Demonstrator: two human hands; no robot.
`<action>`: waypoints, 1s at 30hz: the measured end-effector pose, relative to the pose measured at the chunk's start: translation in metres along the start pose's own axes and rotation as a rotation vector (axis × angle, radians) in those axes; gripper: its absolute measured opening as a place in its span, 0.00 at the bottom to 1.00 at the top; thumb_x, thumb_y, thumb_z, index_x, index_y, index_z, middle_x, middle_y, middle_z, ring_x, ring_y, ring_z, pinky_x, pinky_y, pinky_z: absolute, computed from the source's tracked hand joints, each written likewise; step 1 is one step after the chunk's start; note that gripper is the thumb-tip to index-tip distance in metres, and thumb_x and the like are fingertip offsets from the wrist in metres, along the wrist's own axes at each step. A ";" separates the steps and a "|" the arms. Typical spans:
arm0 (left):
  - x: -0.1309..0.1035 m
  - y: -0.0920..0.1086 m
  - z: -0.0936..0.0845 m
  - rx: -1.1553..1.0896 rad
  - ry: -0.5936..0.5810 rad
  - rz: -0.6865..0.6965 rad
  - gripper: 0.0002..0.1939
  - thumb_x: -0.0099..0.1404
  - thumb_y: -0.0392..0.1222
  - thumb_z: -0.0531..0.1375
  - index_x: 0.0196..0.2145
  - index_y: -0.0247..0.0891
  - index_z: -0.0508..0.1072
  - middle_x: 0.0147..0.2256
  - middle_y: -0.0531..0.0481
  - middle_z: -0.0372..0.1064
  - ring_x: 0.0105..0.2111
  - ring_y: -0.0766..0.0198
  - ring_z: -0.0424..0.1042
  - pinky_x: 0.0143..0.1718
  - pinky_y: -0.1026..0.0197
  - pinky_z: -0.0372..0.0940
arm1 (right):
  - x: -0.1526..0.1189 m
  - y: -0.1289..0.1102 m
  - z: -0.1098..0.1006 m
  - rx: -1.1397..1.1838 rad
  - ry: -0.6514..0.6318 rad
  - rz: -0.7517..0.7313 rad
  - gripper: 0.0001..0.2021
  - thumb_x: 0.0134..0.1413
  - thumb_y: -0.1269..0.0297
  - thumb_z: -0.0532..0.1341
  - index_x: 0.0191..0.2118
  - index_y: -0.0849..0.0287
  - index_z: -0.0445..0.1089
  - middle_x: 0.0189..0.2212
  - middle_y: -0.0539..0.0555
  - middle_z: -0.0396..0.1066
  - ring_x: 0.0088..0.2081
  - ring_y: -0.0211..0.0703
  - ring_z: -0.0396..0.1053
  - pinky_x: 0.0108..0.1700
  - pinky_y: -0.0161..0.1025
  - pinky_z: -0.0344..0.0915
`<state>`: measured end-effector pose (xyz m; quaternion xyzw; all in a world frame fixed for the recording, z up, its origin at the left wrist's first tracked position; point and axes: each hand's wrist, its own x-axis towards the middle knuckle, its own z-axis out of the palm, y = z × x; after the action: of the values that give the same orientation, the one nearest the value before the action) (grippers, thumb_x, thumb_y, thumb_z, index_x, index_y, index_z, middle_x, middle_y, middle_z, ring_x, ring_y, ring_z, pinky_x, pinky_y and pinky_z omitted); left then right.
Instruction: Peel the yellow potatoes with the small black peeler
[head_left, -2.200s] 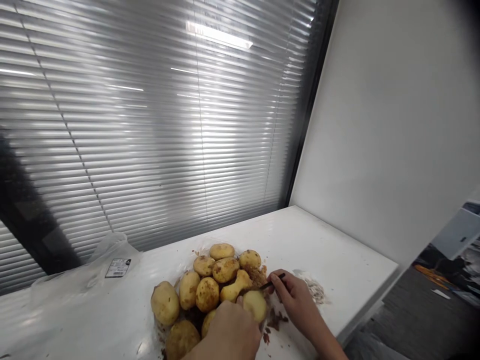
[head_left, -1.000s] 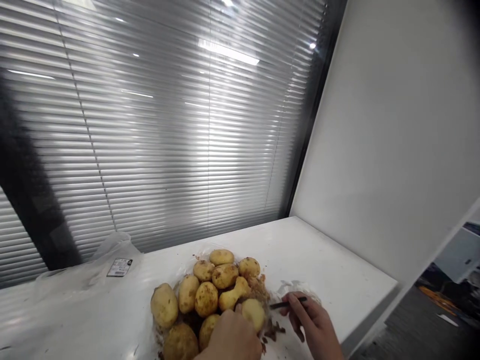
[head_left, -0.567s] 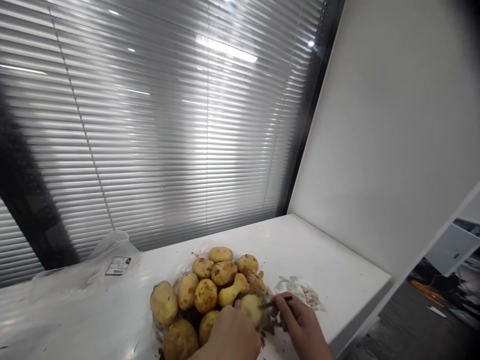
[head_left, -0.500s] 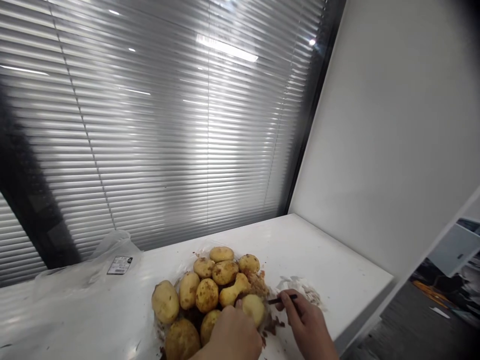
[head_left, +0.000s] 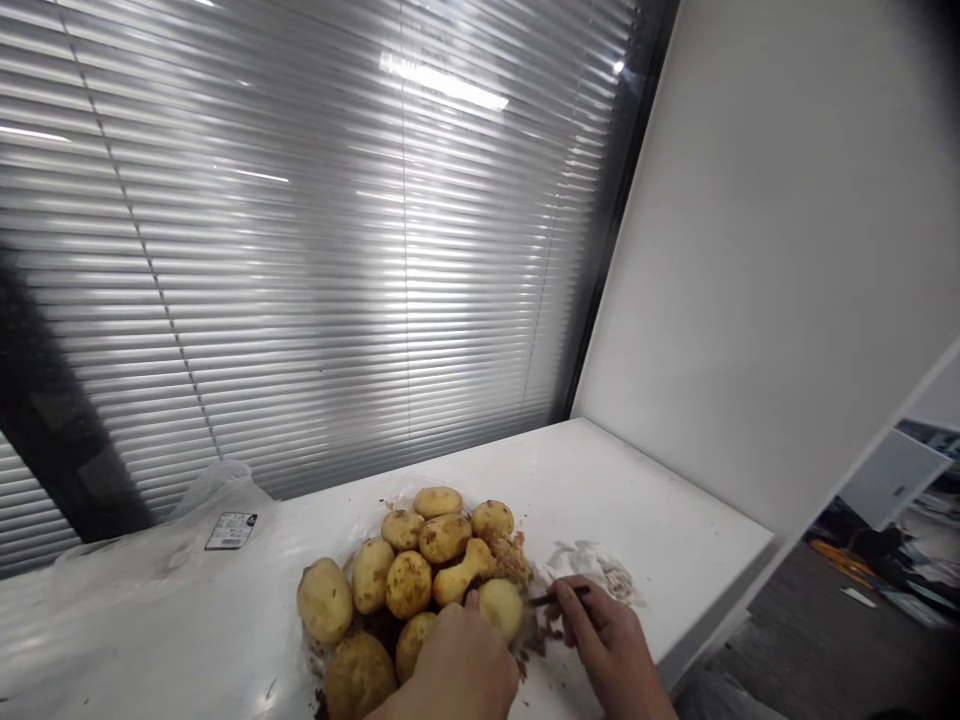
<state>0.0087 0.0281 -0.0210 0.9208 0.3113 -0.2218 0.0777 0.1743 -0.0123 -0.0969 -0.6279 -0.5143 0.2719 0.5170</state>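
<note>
Low in the view, my left hand (head_left: 466, 655) is closed around a pale, peeled potato (head_left: 501, 608). To its right, my right hand (head_left: 606, 632) pinches a thin dark stick-like tool (head_left: 546, 600), whose tip end is blurred against the potato's right side; its exact kind cannot be made out. Beside and beyond my left hand lies a cluster of unpeeled, brown-spotted potatoes (head_left: 409, 586) on clear plastic. One lumpy yellow potato (head_left: 463, 574) sits just behind the held one. Brown peelings (head_left: 511, 560) are heaped near it, with more scraps below the tool.
A crumpled white tissue or film (head_left: 596, 570) lies beyond my right hand. At the left is a clear plastic bag (head_left: 225, 500) with a printed label. The white tabletop (head_left: 667, 520) meets a blind-covered window behind and a white wall at the right.
The whole view has shifted slightly. My right hand has brought the dark tool a little closer along the peeled potato's side. My left hand keeps its hold.
</note>
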 end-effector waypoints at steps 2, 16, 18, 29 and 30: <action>-0.002 0.001 -0.002 -0.014 0.000 0.004 0.15 0.63 0.41 0.61 0.46 0.32 0.76 0.41 0.31 0.74 0.49 0.44 0.70 0.46 0.47 0.64 | 0.001 0.000 0.000 0.053 0.014 0.027 0.26 0.55 0.39 0.55 0.30 0.60 0.72 0.22 0.55 0.72 0.21 0.40 0.65 0.22 0.34 0.61; -0.004 0.001 -0.005 0.012 -0.036 -0.018 0.17 0.62 0.44 0.63 0.46 0.34 0.76 0.43 0.33 0.73 0.50 0.46 0.69 0.47 0.49 0.65 | 0.008 0.003 0.001 0.199 -0.095 0.036 0.24 0.55 0.41 0.57 0.28 0.61 0.70 0.20 0.52 0.69 0.21 0.38 0.64 0.21 0.32 0.59; -0.003 0.000 -0.004 0.012 -0.012 -0.014 0.16 0.62 0.44 0.62 0.46 0.34 0.76 0.43 0.33 0.73 0.51 0.45 0.69 0.47 0.49 0.65 | 0.008 0.002 0.000 0.212 -0.062 0.045 0.25 0.55 0.40 0.57 0.28 0.61 0.70 0.21 0.53 0.70 0.20 0.37 0.63 0.20 0.32 0.58; -0.005 0.001 -0.008 0.004 -0.030 -0.007 0.17 0.64 0.42 0.60 0.49 0.33 0.75 0.47 0.31 0.71 0.55 0.42 0.64 0.47 0.48 0.65 | 0.015 0.000 0.005 0.256 -0.089 0.063 0.26 0.55 0.40 0.56 0.30 0.61 0.72 0.21 0.52 0.70 0.17 0.36 0.61 0.17 0.32 0.56; -0.006 0.001 -0.008 -0.009 -0.026 -0.015 0.17 0.63 0.42 0.61 0.48 0.33 0.75 0.46 0.31 0.72 0.53 0.42 0.66 0.46 0.48 0.66 | 0.015 -0.002 0.005 0.236 -0.130 0.053 0.25 0.56 0.40 0.56 0.30 0.61 0.72 0.22 0.53 0.70 0.17 0.36 0.61 0.18 0.33 0.56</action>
<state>0.0079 0.0269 -0.0116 0.9151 0.3180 -0.2329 0.0845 0.1738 0.0030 -0.0943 -0.5572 -0.4945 0.3839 0.5455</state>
